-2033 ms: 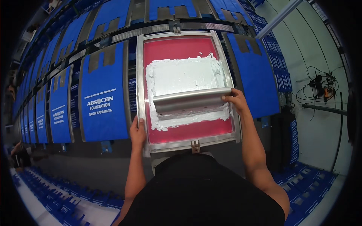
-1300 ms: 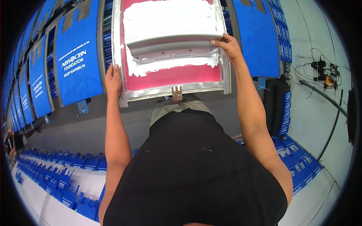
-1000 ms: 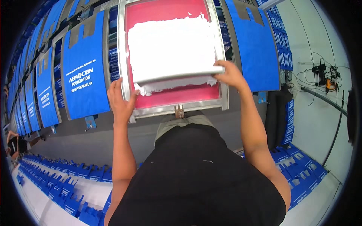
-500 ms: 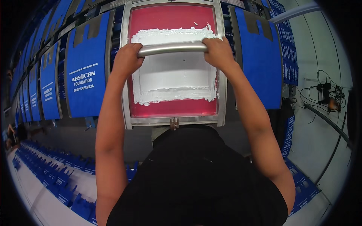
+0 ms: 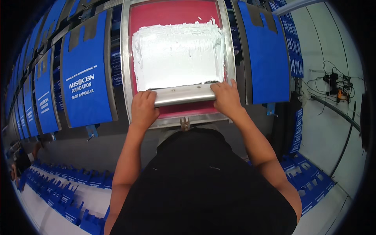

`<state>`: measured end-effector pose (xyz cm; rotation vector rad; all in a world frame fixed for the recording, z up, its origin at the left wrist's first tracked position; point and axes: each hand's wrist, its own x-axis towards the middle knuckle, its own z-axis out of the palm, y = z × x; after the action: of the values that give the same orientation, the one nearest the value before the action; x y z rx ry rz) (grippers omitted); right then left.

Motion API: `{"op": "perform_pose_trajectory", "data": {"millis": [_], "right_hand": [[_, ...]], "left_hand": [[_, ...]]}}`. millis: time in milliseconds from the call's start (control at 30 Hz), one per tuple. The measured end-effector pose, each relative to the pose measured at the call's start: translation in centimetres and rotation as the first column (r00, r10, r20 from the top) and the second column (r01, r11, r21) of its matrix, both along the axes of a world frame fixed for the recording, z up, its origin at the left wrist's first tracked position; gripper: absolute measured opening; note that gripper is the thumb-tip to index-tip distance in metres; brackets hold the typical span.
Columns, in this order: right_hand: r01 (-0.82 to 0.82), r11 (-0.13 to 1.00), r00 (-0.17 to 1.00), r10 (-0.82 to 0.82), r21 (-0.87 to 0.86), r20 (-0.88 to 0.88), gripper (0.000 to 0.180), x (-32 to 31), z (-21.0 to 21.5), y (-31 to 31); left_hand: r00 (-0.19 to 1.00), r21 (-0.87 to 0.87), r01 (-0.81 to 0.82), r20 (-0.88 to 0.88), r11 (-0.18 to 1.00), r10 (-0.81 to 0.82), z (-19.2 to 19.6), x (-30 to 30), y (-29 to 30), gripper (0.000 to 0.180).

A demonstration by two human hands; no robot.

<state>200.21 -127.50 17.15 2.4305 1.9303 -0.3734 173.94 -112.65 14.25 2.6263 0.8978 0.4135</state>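
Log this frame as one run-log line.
left hand: grips metal squeegee bar | right hand: grips same bar | bar: near edge of pink mesh screen, white ink spread beyond | blue bags: flanking

both hands [image 5: 144, 109] [image 5: 226, 100] grip a metal squeegee [image 5: 183, 94] on the inked screen [image 5: 177, 55].

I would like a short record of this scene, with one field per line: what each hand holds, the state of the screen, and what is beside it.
left hand: grips the left end of the metal squeegee
right hand: grips its right end
squeegee position: near edge of the screen, close to the person
screen: red mesh in a metal frame, spread with white ink
beside the screen: blue bags on pallets, left and right
floor: more blue bags
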Motion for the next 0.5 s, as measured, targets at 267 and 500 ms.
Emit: {"op": "perform_pose_trajectory", "data": {"millis": [267, 500], "right_hand": [[-0.008, 0.999, 0.999, 0.010, 0.042, -0.039, 0.043, 0.0, -1.1, -0.7], [-0.069, 0.981, 0.990, 0.045, 0.184, 0.136, 0.026, 7.1, -4.7, 10.6]], "left_hand": [[0.999, 0.005, -0.041, 0.035, 0.999, 0.041, -2.1, -1.1, -1.4, 0.044], [0.983, -0.040, -0.172, -0.078, 0.984, 0.168, -2.9, 6.6, 11.0, 0.039]]}}
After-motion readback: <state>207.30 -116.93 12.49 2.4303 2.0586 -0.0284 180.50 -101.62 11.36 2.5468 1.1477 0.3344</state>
